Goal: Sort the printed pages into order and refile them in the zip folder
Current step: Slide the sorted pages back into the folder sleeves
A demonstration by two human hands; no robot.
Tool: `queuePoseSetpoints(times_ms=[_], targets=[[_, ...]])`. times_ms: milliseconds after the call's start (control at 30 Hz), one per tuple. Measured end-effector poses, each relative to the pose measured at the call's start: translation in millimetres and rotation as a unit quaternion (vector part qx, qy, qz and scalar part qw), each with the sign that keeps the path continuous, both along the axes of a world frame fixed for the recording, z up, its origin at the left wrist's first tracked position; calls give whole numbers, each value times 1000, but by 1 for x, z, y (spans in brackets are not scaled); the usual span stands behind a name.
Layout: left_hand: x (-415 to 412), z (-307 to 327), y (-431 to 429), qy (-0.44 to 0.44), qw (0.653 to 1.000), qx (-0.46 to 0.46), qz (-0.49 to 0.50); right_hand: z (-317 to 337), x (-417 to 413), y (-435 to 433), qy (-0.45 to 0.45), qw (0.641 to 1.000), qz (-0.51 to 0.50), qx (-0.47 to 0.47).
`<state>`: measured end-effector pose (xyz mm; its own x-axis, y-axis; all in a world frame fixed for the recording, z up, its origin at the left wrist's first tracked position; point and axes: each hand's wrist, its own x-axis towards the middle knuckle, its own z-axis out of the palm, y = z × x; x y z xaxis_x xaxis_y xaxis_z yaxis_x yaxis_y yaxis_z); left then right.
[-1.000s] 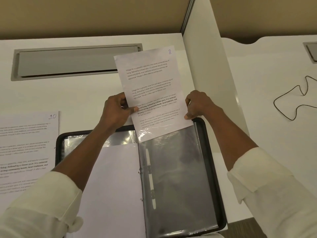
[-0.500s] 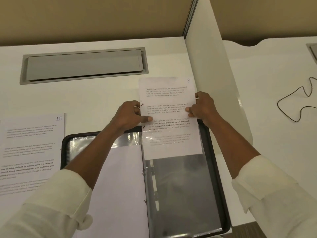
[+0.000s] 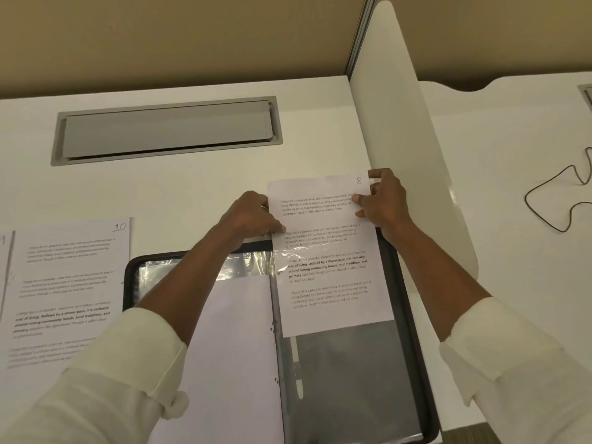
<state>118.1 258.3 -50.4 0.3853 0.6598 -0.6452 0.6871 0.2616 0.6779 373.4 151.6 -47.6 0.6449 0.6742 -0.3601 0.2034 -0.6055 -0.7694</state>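
The black zip folder [image 3: 413, 318] lies open on the white desk, its clear plastic sleeves showing. A printed page marked 8 [image 3: 326, 283] sits about halfway inside the right-hand sleeve [image 3: 349, 379], its top half sticking out past the folder's far edge. My left hand [image 3: 253, 219] pinches the page's left edge near the sleeve mouth. My right hand [image 3: 382, 200] grips the page's top right corner. The left side of the folder holds a blank-looking white sheet [image 3: 230, 347]. A page marked 10 [image 3: 64, 283] lies flat on the desk to the left.
Another sheet's edge [image 3: 4, 267] shows at the far left. A grey cable hatch [image 3: 166, 131] is set into the desk behind. A white divider panel [image 3: 413, 139] stands just right of the folder. A black cable [image 3: 557, 200] lies on the neighbouring desk.
Page 8 has slid further down into the right sleeve. Both hands moved up the page, the right one to its top corner.
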Motion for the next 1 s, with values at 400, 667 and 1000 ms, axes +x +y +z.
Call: queuePoseSetpoints(times_ms=[400,667,1000], targets=[[-4,-6,13,-18,994,8,105,-4,6,4,-41,995,70,-59],[-9,-5,4,-25,997,54,54,14,4,31,-146,959,232,-68],[-13,-4,-2,-50,998,12,36,24,-11,67,-166,870,445,-132]])
